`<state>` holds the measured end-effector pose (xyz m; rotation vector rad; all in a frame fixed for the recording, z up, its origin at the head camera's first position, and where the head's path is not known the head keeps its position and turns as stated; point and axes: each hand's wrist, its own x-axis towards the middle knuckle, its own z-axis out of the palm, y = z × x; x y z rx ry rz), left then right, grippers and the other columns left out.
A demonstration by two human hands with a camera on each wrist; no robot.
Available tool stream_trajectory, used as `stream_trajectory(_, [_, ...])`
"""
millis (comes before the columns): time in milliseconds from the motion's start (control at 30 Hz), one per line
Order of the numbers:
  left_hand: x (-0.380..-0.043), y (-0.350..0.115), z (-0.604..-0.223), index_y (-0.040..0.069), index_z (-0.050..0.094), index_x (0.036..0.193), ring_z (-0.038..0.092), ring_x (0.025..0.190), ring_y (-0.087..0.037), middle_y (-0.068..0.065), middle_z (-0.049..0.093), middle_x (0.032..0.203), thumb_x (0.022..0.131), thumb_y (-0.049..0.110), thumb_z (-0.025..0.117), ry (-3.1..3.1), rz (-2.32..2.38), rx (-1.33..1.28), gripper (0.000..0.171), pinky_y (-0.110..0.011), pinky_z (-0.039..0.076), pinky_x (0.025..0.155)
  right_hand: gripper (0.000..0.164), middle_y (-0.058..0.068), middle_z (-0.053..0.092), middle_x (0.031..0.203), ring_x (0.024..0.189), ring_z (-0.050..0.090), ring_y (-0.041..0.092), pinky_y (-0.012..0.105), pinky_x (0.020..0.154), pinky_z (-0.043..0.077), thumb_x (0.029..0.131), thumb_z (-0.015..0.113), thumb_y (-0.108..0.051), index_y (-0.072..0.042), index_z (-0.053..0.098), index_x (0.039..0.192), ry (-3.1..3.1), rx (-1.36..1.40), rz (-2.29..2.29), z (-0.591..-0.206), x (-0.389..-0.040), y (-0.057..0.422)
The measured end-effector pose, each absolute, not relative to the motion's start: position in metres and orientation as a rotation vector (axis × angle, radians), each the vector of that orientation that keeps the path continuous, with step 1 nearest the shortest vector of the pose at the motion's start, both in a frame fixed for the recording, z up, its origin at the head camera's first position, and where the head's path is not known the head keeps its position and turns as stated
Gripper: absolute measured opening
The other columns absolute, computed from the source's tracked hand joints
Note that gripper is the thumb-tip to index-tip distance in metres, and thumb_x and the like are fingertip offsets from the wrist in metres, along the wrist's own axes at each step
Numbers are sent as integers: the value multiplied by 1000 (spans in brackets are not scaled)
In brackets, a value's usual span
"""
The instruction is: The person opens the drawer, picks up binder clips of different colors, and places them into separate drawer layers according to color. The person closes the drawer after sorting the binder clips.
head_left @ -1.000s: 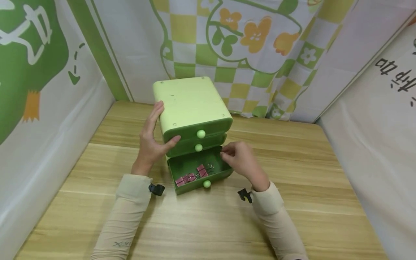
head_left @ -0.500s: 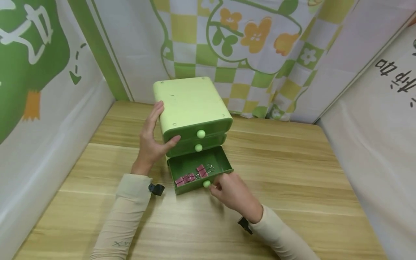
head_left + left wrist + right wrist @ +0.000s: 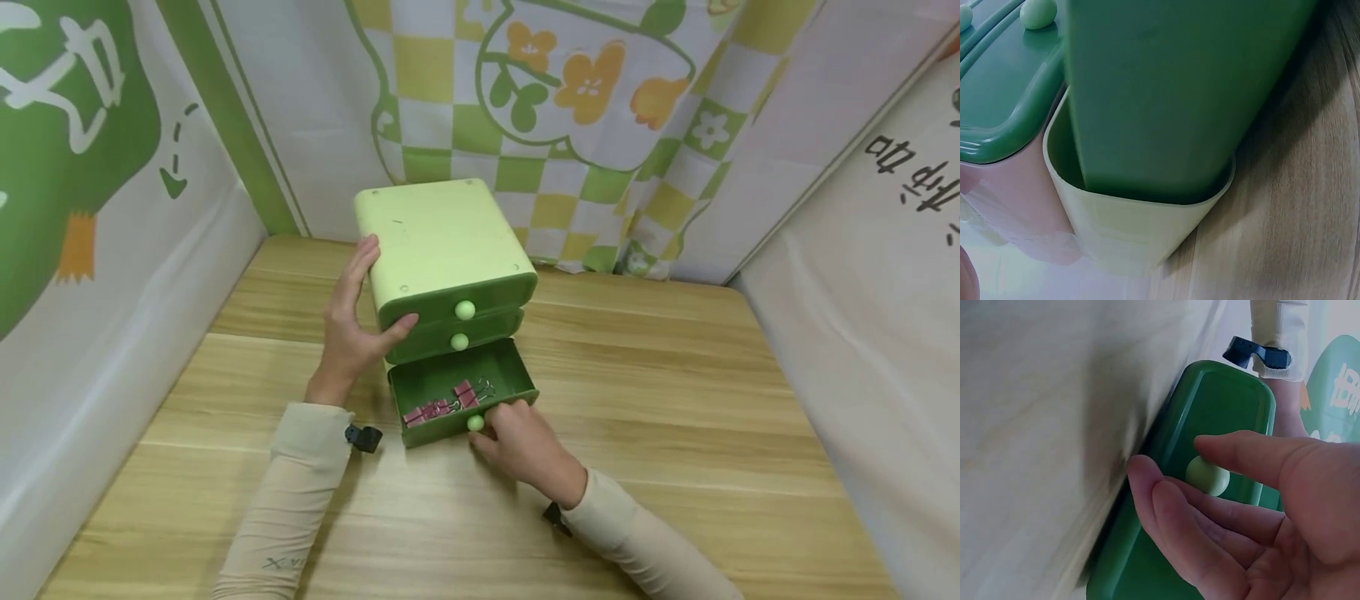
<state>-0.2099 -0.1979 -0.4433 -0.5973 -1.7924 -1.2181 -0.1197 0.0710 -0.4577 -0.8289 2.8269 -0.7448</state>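
A light-green desktop drawer cabinet (image 3: pixel 442 237) stands on the table with its bottom drawer (image 3: pixel 397 383) pulled out. Several pink binder clips (image 3: pixel 465 394) lie inside, toward the drawer's front left. My left hand (image 3: pixel 352 333) grips the cabinet's left front corner, thumb across the green front and fingers along the side. At the bottom drawer's round knob (image 3: pixel 1207 476), my right hand (image 3: pixel 521 442) has its thumb on one side and curled fingers on the other. In the left wrist view, the dark green drawer side (image 3: pixel 1166 112) juts from its pale housing (image 3: pixel 1141 231).
The upper two drawers, with round knobs (image 3: pixel 465 310), are pushed in. Wood-grain table (image 3: pixel 675 417) surrounds the cabinet. A checked curtain (image 3: pixel 555 192) hangs behind it, and printed white panels (image 3: pixel 862 250) stand at both sides.
My right hand has moved from the drawer's right rim down to its front knob. The drawer has shifted very slightly. My left hand stays on the cabinet.
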Motion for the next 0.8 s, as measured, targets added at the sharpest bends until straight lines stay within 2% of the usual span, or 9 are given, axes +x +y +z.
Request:
stream_trajectory(167, [-210, -198, -444, -6, 50, 150, 40, 156, -35, -23, 49, 161, 85, 66, 78, -1790, -1209, -600, 101, -47, 32, 133, 41, -11, 40, 53, 47, 38, 0, 16, 42, 33, 93, 74, -14, -16, 52, 58, 2820, -844, -780, -454, -122, 66])
stream_trajectory(400, [-210, -199, -447, -9, 49, 150, 40, 156, -36, -25, 48, 161, 86, 65, 77, -1787, -1206, -609, 102, -46, 32, 133, 47, -12, 35, 53, 47, 36, 0, 16, 43, 32, 95, 73, -13, -20, 44, 58, 2826, -866, -755, -453, -131, 60])
stream_trajectory(700, [-208, -198, -444, -5, 50, 151, 40, 156, -35, -22, 48, 162, 85, 65, 79, -1795, -1212, -596, 100, -48, 32, 133, 44, -11, 42, 52, 46, 41, 1, 16, 42, 36, 94, 75, -13, -17, 51, 57, 2854, -840, -785, -451, -148, 52])
stream_trajectory(800, [-208, -197, -443, -4, 50, 151, 41, 156, -36, -21, 49, 162, 84, 64, 79, -1793, -1213, -596, 100, -48, 33, 132, 45, -11, 40, 52, 47, 40, 2, 17, 43, 36, 94, 75, -14, -17, 50, 57, 2878, -826, -762, -452, -154, 50])
